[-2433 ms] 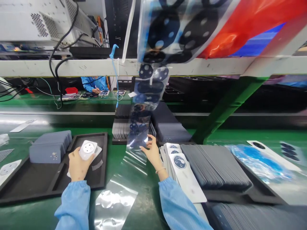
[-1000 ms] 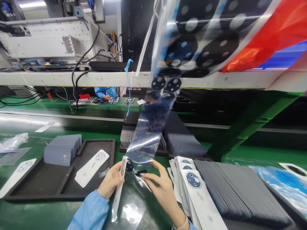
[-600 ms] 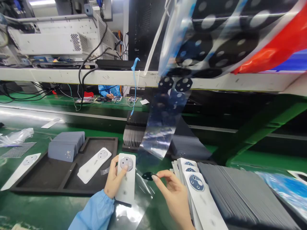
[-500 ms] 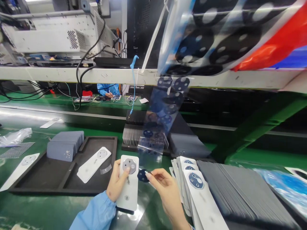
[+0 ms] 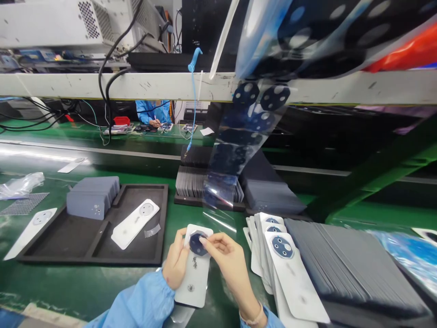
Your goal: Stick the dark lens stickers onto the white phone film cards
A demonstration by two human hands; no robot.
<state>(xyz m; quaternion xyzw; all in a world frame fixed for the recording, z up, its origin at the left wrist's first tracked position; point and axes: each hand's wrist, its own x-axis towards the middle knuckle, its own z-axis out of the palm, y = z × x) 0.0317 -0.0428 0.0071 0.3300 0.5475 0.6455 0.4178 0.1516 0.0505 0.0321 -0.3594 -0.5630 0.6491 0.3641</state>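
Note:
A white phone-shaped panel (image 5: 193,284) is gripped along its left edge by my left hand (image 5: 176,260), low in the middle of the head view. On the panel's round area at the top lies a dark round film piece (image 5: 196,244). My right hand (image 5: 229,260) pinches that film at its right edge with thumb and forefinger. To the right, several white panels with dark round patches (image 5: 297,282) lie in an overlapping pile. A strip of clear film with dark discs (image 5: 246,132) hangs from above, behind my hands.
A black tray (image 5: 128,261) at the left holds grey cards (image 5: 90,200) and a white panel (image 5: 134,224). A long row of grey cards (image 5: 351,264) stands at the right. Behind the shelf beam (image 5: 153,86), a person in blue (image 5: 150,111) sits.
My right hand has brought the dark film from beside the panel onto its round area. My left hand and the panel have moved slightly right. The view has tilted down.

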